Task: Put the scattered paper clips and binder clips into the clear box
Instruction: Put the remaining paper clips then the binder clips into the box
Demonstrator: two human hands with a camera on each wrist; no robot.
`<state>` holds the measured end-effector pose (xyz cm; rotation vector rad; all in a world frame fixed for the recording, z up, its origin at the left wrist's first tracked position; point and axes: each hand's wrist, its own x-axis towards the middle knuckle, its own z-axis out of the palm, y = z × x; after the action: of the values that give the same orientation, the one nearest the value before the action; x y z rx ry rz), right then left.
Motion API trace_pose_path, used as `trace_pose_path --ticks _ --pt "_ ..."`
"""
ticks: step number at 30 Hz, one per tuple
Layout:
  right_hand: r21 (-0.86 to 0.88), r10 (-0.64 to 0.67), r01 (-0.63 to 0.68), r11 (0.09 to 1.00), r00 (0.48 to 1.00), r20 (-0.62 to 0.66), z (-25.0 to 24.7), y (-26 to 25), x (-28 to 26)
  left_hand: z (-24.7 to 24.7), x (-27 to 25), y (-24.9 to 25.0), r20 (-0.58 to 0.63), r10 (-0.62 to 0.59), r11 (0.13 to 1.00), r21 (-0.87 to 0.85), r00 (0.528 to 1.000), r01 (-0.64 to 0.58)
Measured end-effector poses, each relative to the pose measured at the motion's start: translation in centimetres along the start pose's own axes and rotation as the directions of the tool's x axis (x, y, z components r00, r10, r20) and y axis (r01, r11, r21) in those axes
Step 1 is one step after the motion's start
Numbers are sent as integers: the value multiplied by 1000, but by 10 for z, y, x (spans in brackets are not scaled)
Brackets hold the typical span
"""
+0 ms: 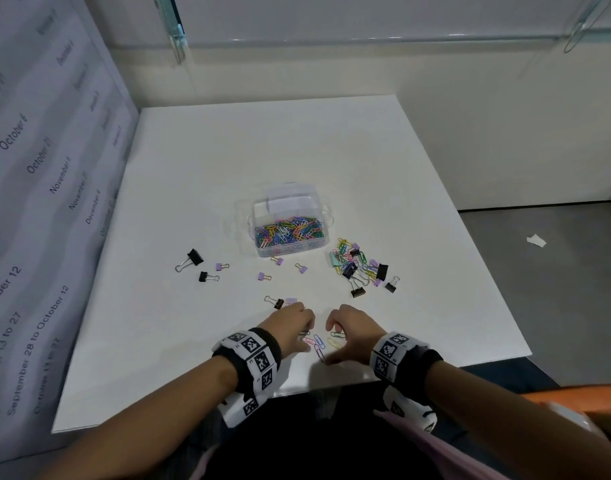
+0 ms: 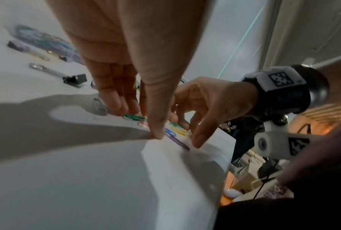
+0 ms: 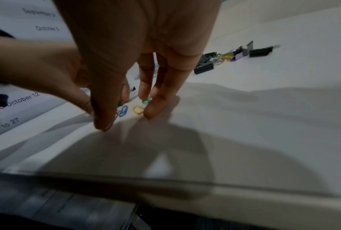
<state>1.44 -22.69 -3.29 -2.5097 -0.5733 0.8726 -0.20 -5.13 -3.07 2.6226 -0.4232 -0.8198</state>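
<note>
The clear box (image 1: 259, 206) stands mid-board, open, with many coloured paper clips inside. A few loose paper clips (image 1: 318, 342) lie near the front edge. My left hand (image 1: 307, 336) and right hand (image 1: 331, 344) flank them, fingers pointing down with tips on the board. In the left wrist view my left fingers (image 2: 114, 104) touch a green clip (image 2: 133, 117) and the thumb stands apart. In the right wrist view blue and yellow clips (image 3: 138, 109) lie between my right thumb and fingers (image 3: 151, 112). Neither hand holds anything.
A heap of paper clips and binder clips (image 1: 361, 268) lies right of the box. Black binder clips (image 1: 193, 259) and small purple ones (image 1: 264, 276) are scattered left and in front; one black clip (image 1: 276, 302) lies by my left knuckles. A printed calendar sheet (image 1: 37, 202) walls the left.
</note>
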Motion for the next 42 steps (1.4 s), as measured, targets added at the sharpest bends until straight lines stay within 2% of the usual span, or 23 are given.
trace_pose_path --ticks 4,8,13,18,26,29,34,37,40,42 --pt "21 25 -24 999 999 -28 9 -8 2 6 1 8 -36 -53 996 -70 998 50" --pt "17 15 -15 1000 1000 9 6 -9 3 7 3 11 -46 -56 997 -65 997 52" --pt "-41 18 -16 999 999 50 -3 -6 3 6 1 11 -43 -15 1000 -15 999 15" --pt "-104 19 -10 995 996 84 -10 -5 4 2 6 13 -88 49 998 -32 995 -52" --pt "-66 33 -32 997 999 20 -25 17 3 6 14 19 64 205 972 104 977 -211" --pt "-51 52 -53 997 999 -15 -35 24 6 9 16 18 82 220 958 172 972 -231" --pt "-34 50 -53 998 994 -96 -65 11 22 3 17 21 102 181 935 290 978 -204" --pt "-45 58 -64 997 988 -141 -89 -5 43 2 22 17 134 90 931 341 987 -131" --pt "-53 37 -48 997 978 -204 -114 -20 69 -6 23 20 219 -13 947 315 976 -58" --pt "-61 2 -19 998 964 -265 -129 -31 85 -11 25 21 188 -49 960 281 981 -6"
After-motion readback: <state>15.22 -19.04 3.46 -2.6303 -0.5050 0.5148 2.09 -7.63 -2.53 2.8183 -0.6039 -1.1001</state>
